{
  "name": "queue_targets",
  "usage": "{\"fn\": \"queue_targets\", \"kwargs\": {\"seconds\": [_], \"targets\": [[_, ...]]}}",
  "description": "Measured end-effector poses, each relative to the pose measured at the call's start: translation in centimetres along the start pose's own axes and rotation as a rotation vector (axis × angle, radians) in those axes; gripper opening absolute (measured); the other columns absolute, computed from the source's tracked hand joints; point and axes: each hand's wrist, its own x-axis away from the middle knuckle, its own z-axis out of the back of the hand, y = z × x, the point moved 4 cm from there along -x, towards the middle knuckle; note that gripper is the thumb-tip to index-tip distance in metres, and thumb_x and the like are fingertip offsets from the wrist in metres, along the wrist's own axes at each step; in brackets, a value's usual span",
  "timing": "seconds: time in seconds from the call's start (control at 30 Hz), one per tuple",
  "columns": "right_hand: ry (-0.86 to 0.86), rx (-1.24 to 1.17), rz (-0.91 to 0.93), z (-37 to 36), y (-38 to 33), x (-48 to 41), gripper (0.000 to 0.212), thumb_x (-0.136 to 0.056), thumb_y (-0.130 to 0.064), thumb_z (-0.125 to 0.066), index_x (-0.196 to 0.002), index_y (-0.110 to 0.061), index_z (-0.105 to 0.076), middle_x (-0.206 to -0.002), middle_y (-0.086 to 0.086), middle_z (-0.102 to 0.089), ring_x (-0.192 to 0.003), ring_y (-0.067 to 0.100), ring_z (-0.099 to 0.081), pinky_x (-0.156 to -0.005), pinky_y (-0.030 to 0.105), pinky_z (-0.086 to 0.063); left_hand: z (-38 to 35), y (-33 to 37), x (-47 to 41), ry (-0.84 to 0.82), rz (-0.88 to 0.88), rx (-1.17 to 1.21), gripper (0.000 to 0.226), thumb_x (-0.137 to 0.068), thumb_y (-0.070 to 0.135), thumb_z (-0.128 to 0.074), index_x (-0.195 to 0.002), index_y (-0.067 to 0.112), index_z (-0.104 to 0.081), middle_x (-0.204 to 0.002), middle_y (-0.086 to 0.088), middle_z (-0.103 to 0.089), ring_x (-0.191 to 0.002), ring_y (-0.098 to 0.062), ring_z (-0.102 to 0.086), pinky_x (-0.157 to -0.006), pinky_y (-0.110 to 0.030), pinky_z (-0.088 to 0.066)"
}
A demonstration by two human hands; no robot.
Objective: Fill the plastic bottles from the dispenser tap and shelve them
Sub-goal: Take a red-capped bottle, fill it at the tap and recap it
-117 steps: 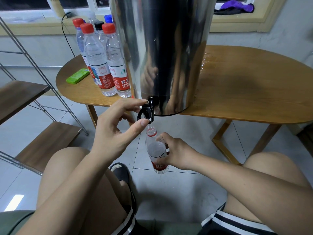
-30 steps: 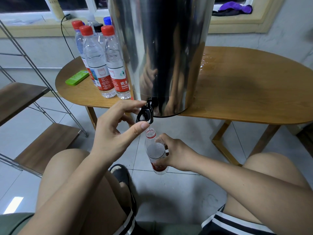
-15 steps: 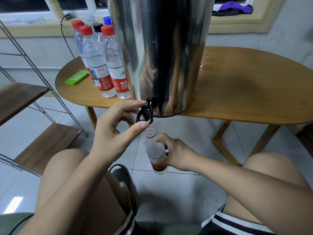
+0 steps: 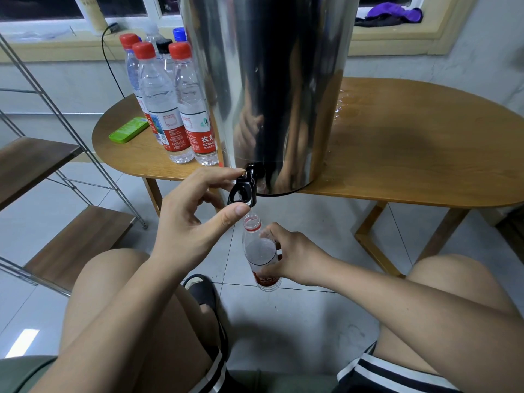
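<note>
Uncapped plastic bottle (image 4: 261, 252) is held upright below the table edge, over the floor tiles. Its mouth is directly under the black tap (image 4: 244, 189), close to it but not touching. A faint thread of water shows between spout and mouth.

Right hand (image 4: 296, 258): fingers and thumb are wrapped round the bottle's middle from the right side, a firm grasp. The forearm comes in from the lower right across the knee.

Left hand (image 4: 190, 222): pinches the tap lever, index finger on top and thumb tip beneath. The other fingers are curled behind, and the wrist is raised above the left thigh.

Hard to make out: the fill level, as the bottle wall is hazy where the hand covers it. The red label is partly hidden by the fingers. The steel dispenser (image 4: 269, 80) is cut off at the top of the frame, and its surface mirrors the hands. Behind the front row of capped bottles (image 4: 167, 103), further caps show in red, blue, black and clear, with the bodies mostly hidden.

Surroundings: the dispenser stands at the near edge of an oval wooden table (image 4: 411, 154), which is wet to its right. The capped bottles stand just left of the dispenser, with a flat green case (image 4: 129, 129) beside them. A metal-framed shelf rack (image 4: 37, 163) with wooden boards stands at far left. A purple cloth (image 4: 394, 14) lies on the window sill. One black sandal (image 4: 204, 293) shows between the knees.
</note>
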Motion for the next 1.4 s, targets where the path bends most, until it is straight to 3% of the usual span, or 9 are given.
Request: {"fn": "queue_targets", "kwargs": {"seconds": [1.4], "targets": [[0.003, -0.006, -0.002, 0.13, -0.15, 0.07, 0.062, -0.072, -0.044, -0.094, -0.116, -0.037, -0.051, -0.105, -0.009, -0.074, -0.098, 0.016, -0.071, -0.089, 0.044, -0.060, 0.06, 0.02, 0.00, 0.001, -0.003, -0.012, 0.050, -0.100, 0.054, -0.072, -0.133, 0.016, -0.071, -0.123, -0.006, -0.073, -0.103, -0.032, -0.071, -0.084, -0.057, -0.056]]}}
